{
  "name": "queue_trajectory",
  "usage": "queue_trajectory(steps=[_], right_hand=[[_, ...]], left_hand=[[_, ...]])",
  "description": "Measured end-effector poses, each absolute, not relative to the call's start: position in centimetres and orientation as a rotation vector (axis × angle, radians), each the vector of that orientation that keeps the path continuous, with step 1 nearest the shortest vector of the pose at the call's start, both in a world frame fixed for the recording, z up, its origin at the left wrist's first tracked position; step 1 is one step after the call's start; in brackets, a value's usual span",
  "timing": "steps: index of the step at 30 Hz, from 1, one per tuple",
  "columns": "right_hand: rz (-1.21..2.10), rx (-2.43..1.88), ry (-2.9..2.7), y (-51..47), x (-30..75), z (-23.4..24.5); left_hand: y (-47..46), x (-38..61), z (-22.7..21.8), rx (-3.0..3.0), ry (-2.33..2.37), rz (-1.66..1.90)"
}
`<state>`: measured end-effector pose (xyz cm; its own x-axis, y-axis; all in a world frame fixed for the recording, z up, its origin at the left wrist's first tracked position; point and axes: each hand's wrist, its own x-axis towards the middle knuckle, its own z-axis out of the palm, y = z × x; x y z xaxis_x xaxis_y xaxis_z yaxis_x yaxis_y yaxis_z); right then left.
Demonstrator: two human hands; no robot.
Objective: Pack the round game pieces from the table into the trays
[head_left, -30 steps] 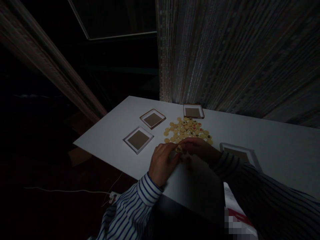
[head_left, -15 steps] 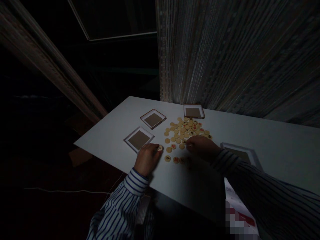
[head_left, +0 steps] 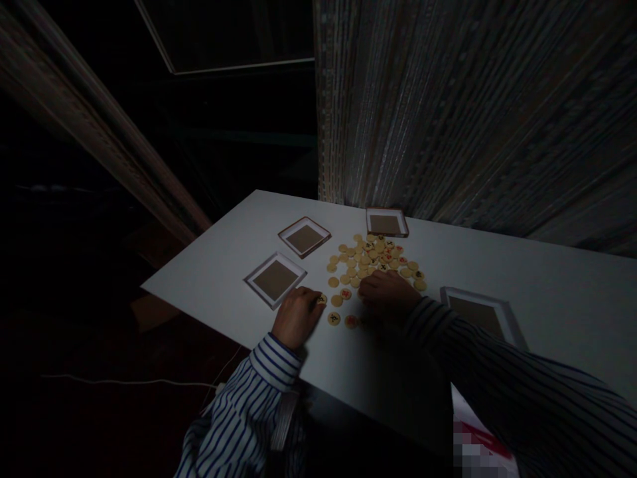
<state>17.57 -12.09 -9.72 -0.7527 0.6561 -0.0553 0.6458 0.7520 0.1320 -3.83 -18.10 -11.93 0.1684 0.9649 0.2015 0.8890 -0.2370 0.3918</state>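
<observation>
Between its thumb and fingers, my left hand (head_left: 297, 317) pinches a round Chinese chess piece (head_left: 322, 299) with a dark character, low at the table's near side. My right hand (head_left: 389, 290) is curled palm-down over the near edge of a heap of pieces (head_left: 365, 259); its fingertips are hidden, so what they grip does not show. Between the hands lie a red-marked piece (head_left: 345, 293), a plain face-down piece (head_left: 337, 301), a black-marked piece (head_left: 334, 318) and another red-marked piece (head_left: 351, 322). Shadow from the right arm darkens this part.
On the white table (head_left: 219, 255) a shallow tray (head_left: 275, 279) lies beside my left hand. Another tray (head_left: 304, 237) is behind it, a third tray (head_left: 387, 223) stands at the back, and a larger frame-like tray (head_left: 480, 312) sits right. A string curtain (head_left: 398, 119) hangs behind the table.
My right hand has shifted left and turned further over the near side of the heap, uncovering pieces at its right. My left hand stays nearly in place, still pinching its piece.
</observation>
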Motion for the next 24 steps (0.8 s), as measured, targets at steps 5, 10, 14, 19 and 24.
queue_trajectory(steps=[5,10,14,19,24], right_hand=[[0.063,1.07,2.854,-11.9,17.4,-9.6],[-0.53,1.336,2.96,-11.8,17.8,-9.8],[-1.635,1.569,2.732,-12.2,18.0,-8.7],[-2.289,1.711,2.342,-13.0,18.3,-7.2],[-2.477,1.737,2.219,-13.4,19.0,-7.5]], left_hand=[[-17.9,-3.9,-11.9,2.26,1.798,0.589],[-18.3,-3.8,-11.3,2.244,1.822,0.686],[-18.6,-2.7,-10.0,2.258,1.736,0.901],[-18.7,-0.4,-8.4,2.32,1.484,1.116],[-18.6,1.6,-7.6,2.371,1.34,1.189]])
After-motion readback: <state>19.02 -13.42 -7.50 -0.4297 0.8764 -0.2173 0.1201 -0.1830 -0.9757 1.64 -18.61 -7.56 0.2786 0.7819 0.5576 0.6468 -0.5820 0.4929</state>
